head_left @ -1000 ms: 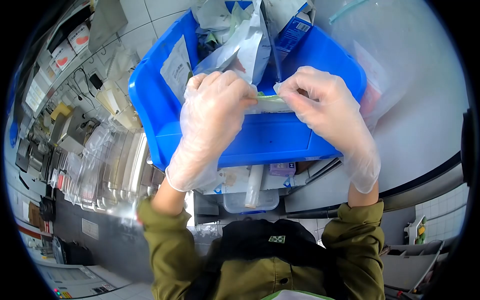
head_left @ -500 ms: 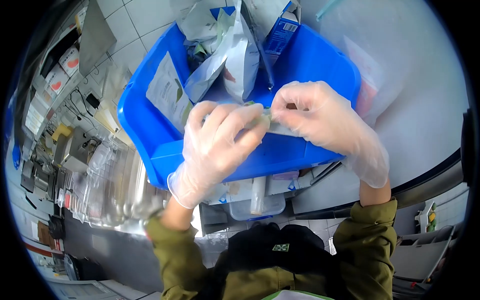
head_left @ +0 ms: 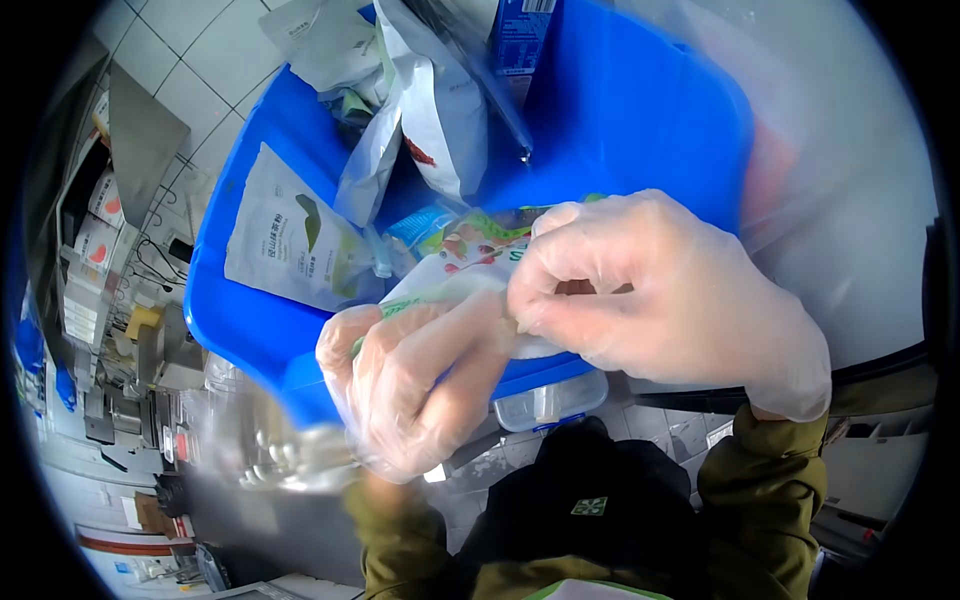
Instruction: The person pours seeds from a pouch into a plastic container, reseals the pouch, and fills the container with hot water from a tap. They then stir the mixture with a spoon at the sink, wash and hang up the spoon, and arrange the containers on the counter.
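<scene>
A printed plastic bag (head_left: 462,252), white with green lettering and pictures of berries, is held up over the front rim of a blue bin (head_left: 640,95). My left hand (head_left: 415,385), in a clear glove, is closed on its near left edge. My gloved right hand (head_left: 655,290) pinches the same edge, its fingertips close to the left ones. The exact spot between the fingertips is hidden. Left of the bag, a white pouch with a leaf print (head_left: 285,245) leans inside the bin. Silvery pouches (head_left: 440,115) stand behind it.
At the back of the bin is a blue carton (head_left: 520,42). Below its front rim sits a clear lidded container (head_left: 550,402). A cluttered steel shelf (head_left: 140,150) runs along the left, and translucent plastic sheeting (head_left: 830,130) covers the right side.
My view has shifted, and both hands appear lower and nearer to me. The bag's berry-printed face now shows behind my fingers. Both hands keep hold of it.
</scene>
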`<state>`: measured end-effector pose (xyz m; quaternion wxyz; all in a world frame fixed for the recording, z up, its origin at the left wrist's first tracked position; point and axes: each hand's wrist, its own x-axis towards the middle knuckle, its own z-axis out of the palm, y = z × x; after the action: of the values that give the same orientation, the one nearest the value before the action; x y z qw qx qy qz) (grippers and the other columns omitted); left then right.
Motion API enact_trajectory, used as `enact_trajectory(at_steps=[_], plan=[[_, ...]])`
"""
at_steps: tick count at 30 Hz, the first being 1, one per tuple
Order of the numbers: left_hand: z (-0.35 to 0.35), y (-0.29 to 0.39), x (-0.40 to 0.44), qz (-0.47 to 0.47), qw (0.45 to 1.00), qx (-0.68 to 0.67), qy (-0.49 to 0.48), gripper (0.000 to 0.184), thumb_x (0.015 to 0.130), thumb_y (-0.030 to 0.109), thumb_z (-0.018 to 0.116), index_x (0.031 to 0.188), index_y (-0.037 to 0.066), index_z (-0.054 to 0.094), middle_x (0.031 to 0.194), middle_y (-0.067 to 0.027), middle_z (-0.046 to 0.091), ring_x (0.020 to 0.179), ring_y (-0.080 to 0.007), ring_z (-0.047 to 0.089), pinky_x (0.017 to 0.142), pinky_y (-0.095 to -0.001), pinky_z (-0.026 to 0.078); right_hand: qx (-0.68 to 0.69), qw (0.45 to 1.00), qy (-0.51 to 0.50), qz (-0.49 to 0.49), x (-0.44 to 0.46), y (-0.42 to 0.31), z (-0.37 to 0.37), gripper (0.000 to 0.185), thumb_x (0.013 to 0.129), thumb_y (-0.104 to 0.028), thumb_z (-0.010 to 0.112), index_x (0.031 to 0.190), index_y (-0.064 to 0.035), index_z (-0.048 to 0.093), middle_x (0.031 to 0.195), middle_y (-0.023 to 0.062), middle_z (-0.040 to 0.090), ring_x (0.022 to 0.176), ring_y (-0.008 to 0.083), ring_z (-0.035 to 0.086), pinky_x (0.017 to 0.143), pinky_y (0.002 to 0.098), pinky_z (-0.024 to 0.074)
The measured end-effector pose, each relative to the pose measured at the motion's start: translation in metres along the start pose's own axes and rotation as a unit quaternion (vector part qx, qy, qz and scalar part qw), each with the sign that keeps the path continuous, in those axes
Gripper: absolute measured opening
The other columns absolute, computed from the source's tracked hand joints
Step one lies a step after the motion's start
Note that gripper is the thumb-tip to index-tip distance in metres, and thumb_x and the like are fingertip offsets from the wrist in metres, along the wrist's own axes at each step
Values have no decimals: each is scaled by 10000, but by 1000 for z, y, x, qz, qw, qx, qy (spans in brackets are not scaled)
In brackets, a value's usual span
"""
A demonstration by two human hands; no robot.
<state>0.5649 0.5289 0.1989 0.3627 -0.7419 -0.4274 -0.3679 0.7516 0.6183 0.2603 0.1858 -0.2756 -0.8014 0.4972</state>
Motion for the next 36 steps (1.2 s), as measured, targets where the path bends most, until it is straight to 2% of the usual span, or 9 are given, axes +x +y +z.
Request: enact_trajectory(at_steps=[2, 8, 15, 26, 31, 33, 36], plan=[[-4, 1, -1, -15, 1000, -10, -24, 415, 527, 125, 745, 925, 160, 636, 1028, 26, 655, 801, -140, 619, 798, -354, 378, -10, 1000, -10, 8, -1, 1, -2, 73, 799, -66, 627, 838, -23, 670, 774, 57, 620, 730, 159, 570, 640, 288, 452], [2, 2, -1, -33, 999, -39, 10, 423, 552, 63, 801, 933, 150, 639, 1007, 33, 667, 811, -144, 629, 746, -341, 366, -57, 998, -4, 9, -2, 2, -1, 77, 779, -70, 627, 831, -41, 675, 782, 61, 626, 712, 190, 573, 617, 305, 457], [-3, 5, 1, -47, 998, -29, -11, 412, 566, 64, 803, 939, 145, 645, 994, 41, 668, 800, -134, 626, 763, -352, 360, -138, 973, 70, -170, 1, 11, 7, 79, 746, -69, 649, 818, -63, 681, 758, 55, 621, 702, 231, 581, 588, 332, 459], [3, 4, 3, -56, 998, -37, 4, 354, 595, 68, 803, 893, 158, 635, 982, 56, 669, 789, -127, 625, 753, -341, 366, -154, 974, 64, -152, -1, 7, 8, 85, 737, -10, 652, 812, -47, 671, 745, 58, 613, 669, 234, 576, 567, 324, 458], [3, 3, 2, -42, 998, -35, 8, 324, 607, 97, 786, 885, 158, 631, 960, 51, 679, 755, -125, 627, 752, -339, 367, -106, 962, 102, -230, -1, 6, 12, 80, 745, -19, 653, 818, -48, 669, 738, 65, 602, 668, 243, 571, 566, 328, 455], [3, 2, 0, -38, 999, -37, 10, 313, 609, 110, 775, 883, 157, 630, 954, 50, 681, 743, -124, 626, 754, -339, 366, -94, 964, 97, -228, 2, 19, 13, 76, 749, -23, 651, 818, -49, 670, 738, 66, 601, 672, 244, 571, 566, 329, 456], [4, 2, 0, -34, 999, -37, 16, 307, 606, 124, 760, 882, 156, 630, 951, 49, 682, 737, -122, 624, 756, -339, 366, -128, 963, 106, -214, -3, 1, 12, 72, 755, -28, 649, 820, -48, 671, 745, 64, 607, 682, 237, 578, 566, 325, 459]])
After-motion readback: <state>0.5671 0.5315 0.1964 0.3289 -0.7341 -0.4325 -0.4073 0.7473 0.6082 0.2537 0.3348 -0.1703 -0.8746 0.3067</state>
